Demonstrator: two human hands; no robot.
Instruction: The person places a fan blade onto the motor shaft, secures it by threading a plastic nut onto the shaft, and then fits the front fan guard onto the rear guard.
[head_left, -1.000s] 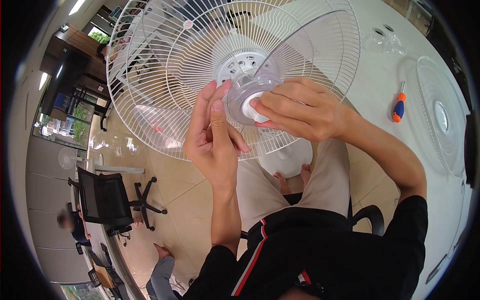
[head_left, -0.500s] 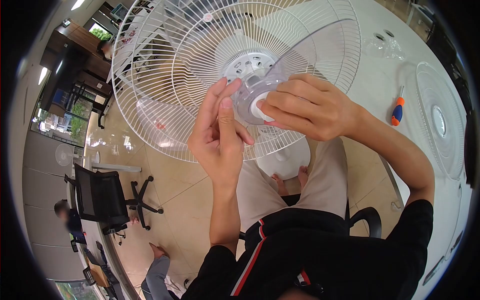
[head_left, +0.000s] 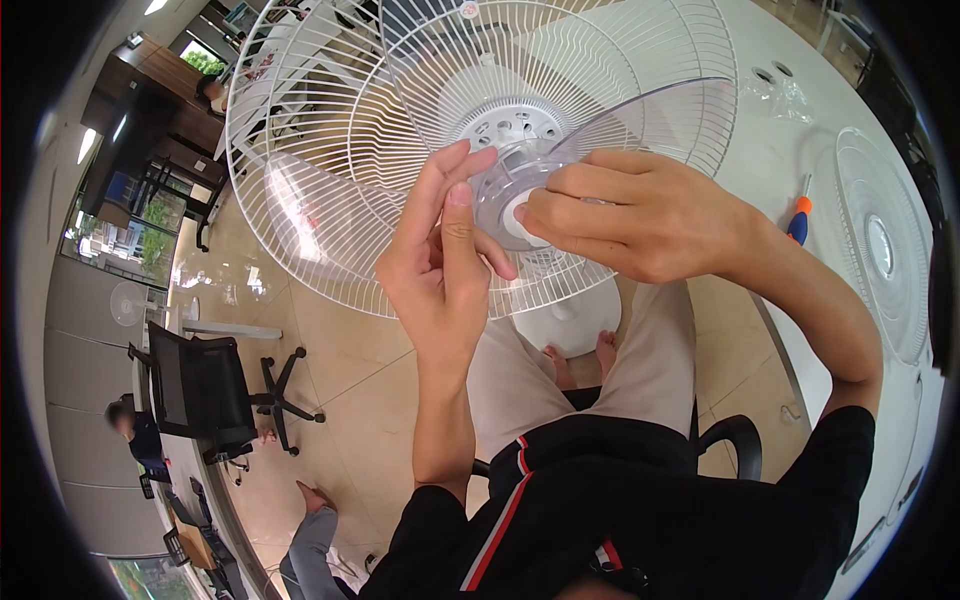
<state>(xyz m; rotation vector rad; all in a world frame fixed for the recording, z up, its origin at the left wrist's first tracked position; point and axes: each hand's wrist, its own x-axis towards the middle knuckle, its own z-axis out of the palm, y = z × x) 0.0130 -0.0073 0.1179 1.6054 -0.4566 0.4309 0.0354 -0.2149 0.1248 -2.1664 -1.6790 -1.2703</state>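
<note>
A white wire fan grille (head_left: 330, 272) stands in front of me, with clear fan blades (head_left: 650, 115) inside it. My right hand (head_left: 640, 215) has its fingers pinched on a white round cap (head_left: 530, 222) at the middle of the clear hub (head_left: 490, 200). Just left of the hub is my left hand (head_left: 445, 240), its fingers apart and nothing held, the fingertips close to the hub's edge. Below the grille, the white fan base (head_left: 568, 325) rests on the floor between my feet.
On the white table (head_left: 760, 200) at the right lie an orange and blue screwdriver (head_left: 799, 222), a second round grille (head_left: 880, 245) and clear plastic wrap (head_left: 780, 100). A black office chair (head_left: 200, 385) stands at the left, with people (head_left: 315, 540) nearby.
The blades have turned a little within the grille, and the grille has shifted slightly. My right forearm has moved a little to the right, its fingers still on the cap.
</note>
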